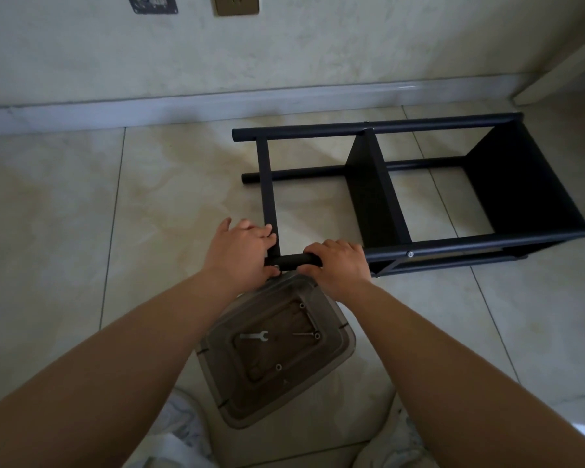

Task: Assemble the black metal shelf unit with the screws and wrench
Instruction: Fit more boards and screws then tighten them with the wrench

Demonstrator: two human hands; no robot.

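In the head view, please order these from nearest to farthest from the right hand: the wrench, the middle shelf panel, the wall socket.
From the right hand:
1. Middle shelf panel, just beyond it, inside the frame.
2. Wrench, in the brown bin below the hands.
3. Wall socket, high on the wall.

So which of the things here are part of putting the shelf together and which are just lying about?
For the job:
shelf frame, lying on its side
wrench in the bin
washers in the bin
left hand at the corner joint
right hand gripping the tube

Just there:
wall sockets
baseboard
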